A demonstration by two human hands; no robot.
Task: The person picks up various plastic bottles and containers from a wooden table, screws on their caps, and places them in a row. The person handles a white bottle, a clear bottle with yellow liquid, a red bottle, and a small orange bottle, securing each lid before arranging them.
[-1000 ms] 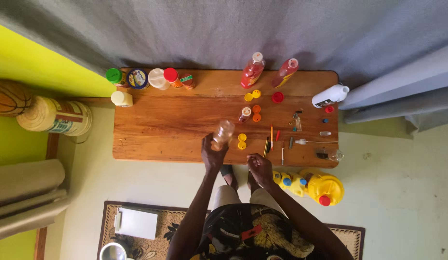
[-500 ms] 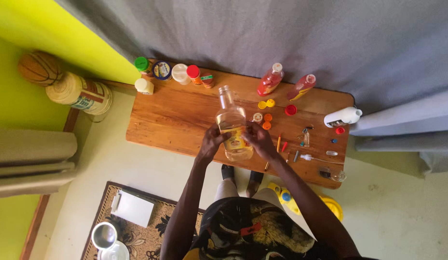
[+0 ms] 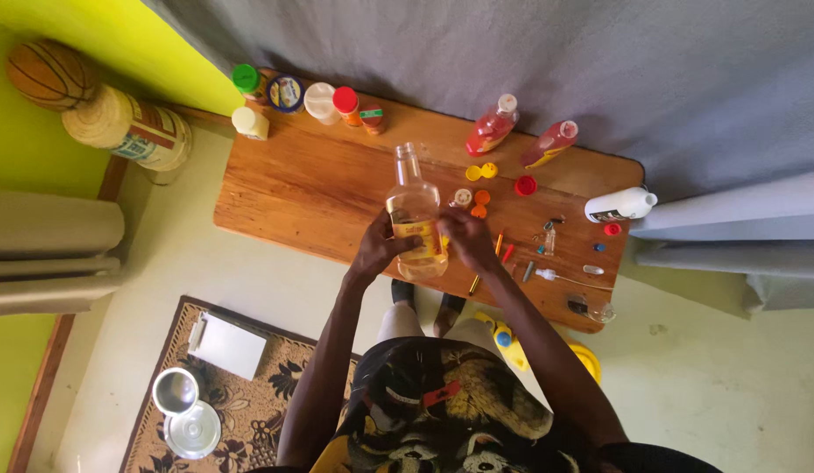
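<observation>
A wooden surface (image 3: 310, 188) stands against a grey curtain (image 3: 512, 52). Above its near edge, both hands hold a clear bottle (image 3: 415, 219) of yellow liquid, uncapped, neck pointing away. The left hand (image 3: 378, 248) wraps its left side, fingers closed on it; the right hand (image 3: 466, 238) grips the right side likewise. Two red bottles (image 3: 492, 131) lie by the far edge, a white bottle (image 3: 619, 205) at the right end. Jars (image 3: 322, 102) line the far left corner. Small caps (image 3: 480, 172) lie just beyond the hands.
</observation>
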